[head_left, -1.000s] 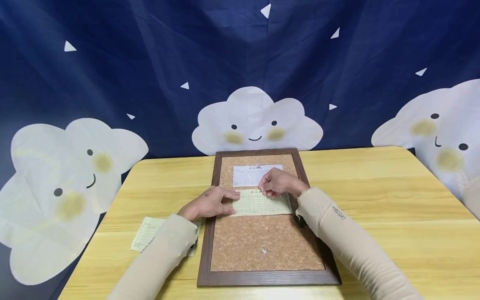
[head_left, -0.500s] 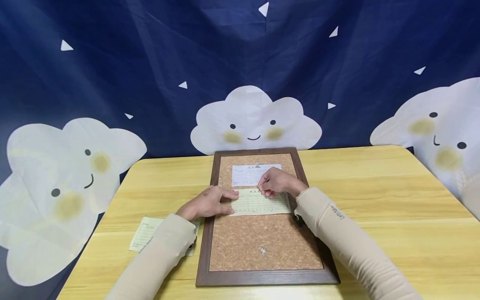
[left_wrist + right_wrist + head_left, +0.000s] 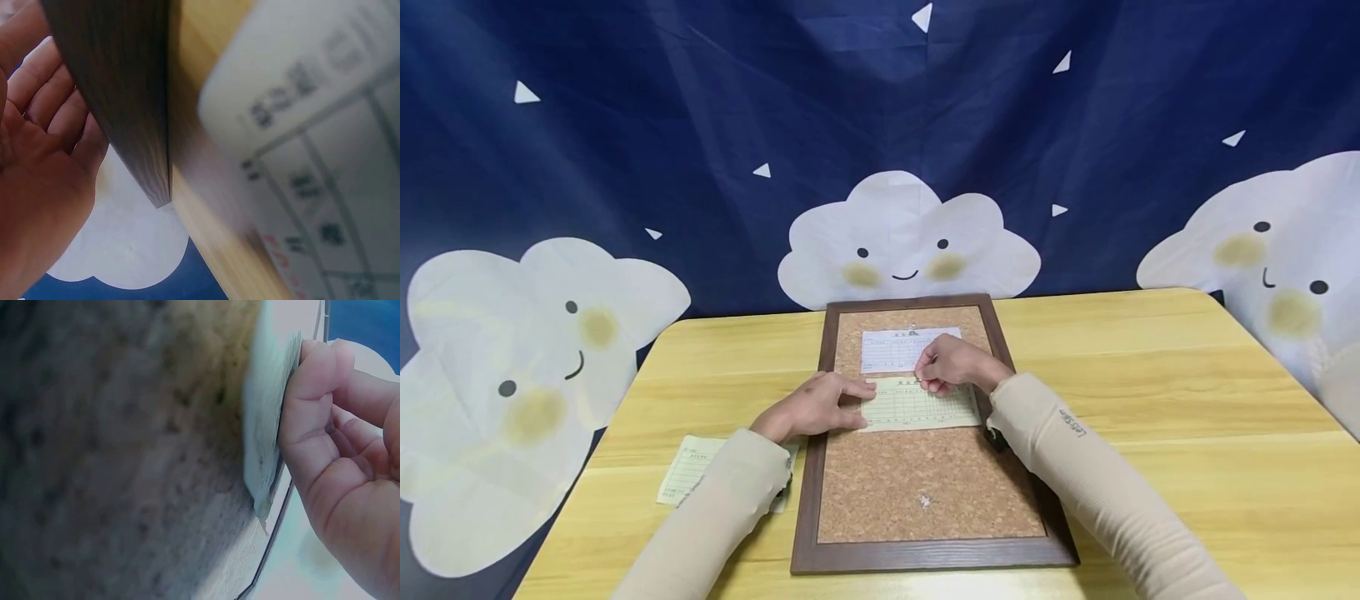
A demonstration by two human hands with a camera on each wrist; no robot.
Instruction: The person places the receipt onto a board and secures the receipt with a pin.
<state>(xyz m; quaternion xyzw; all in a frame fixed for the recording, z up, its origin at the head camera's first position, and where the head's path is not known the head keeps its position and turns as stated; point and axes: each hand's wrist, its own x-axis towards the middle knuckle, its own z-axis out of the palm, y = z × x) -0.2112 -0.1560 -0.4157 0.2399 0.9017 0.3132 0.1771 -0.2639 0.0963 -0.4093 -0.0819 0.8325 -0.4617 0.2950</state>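
Note:
A framed cork board [image 3: 880, 483] lies on the table, bearing a white printed slip [image 3: 880, 352] and, just below it, a pale yellow slip [image 3: 898, 412]. My left hand [image 3: 816, 406] reaches over the frame's left side, its spread fingers resting on the yellow slip's left end. At that slip's top edge, my right hand [image 3: 958, 364] pinches a tiny thing, apparently a push pin, mostly hidden by the fingertips. In the right wrist view the curled fingers [image 3: 306, 425] press close against the slip [image 3: 269, 412]. A small pin [image 3: 913, 328] shows at the white slip's top.
Another yellow slip [image 3: 688, 471] lies on the wooden table [image 3: 1157, 400] left of the board, partly covered by my left sleeve. A small clump of clear, shiny bits [image 3: 925, 501] sits low on the cork. A dark blue curtain [image 3: 730, 108] with clouds hangs behind.
Both hands keep their places on the yellow slip. Only the head view has shifted slightly.

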